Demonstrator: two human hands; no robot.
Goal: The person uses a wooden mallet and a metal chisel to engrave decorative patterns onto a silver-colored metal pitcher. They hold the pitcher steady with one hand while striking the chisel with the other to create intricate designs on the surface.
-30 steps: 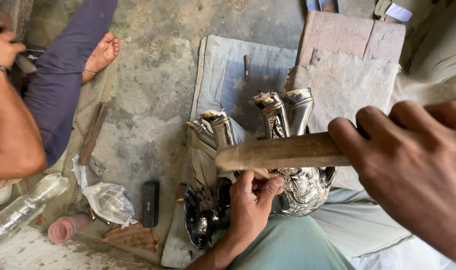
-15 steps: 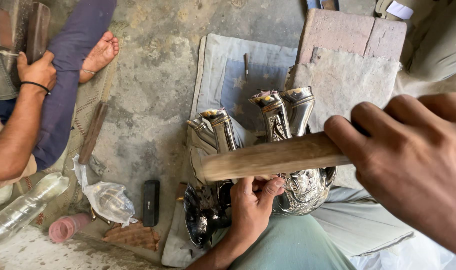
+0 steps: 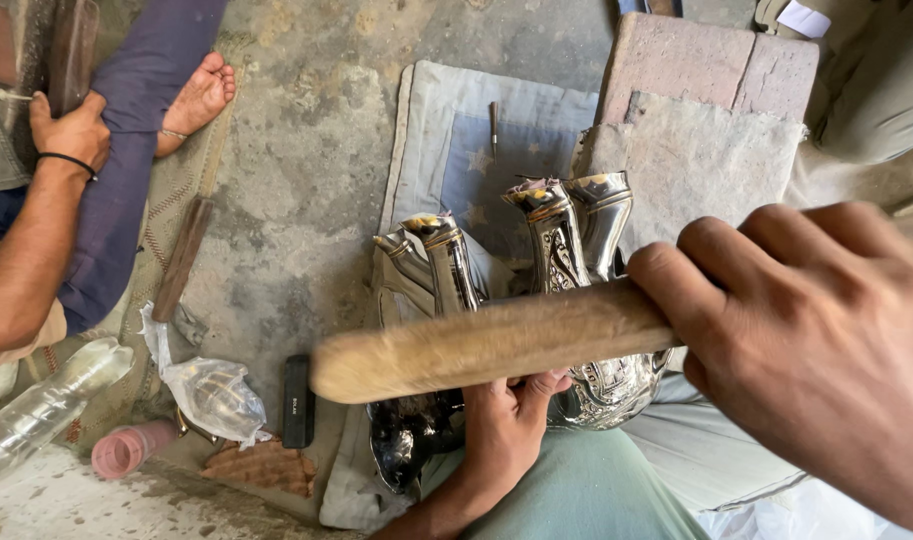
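From the head camera, the right hand point(image 3: 826, 350) is wrapped tight round one end of a rounded pale wooden stick point(image 3: 486, 345), held level above the work. Beneath it, the left hand point(image 3: 506, 430) grips the base of shiny embossed silver metal pitchers point(image 3: 566, 250) standing on a grey-blue cloth mat point(image 3: 456, 140) beside a reddish brick block point(image 3: 706, 70). A co-worker's hand point(image 3: 71, 130) rests at upper left.
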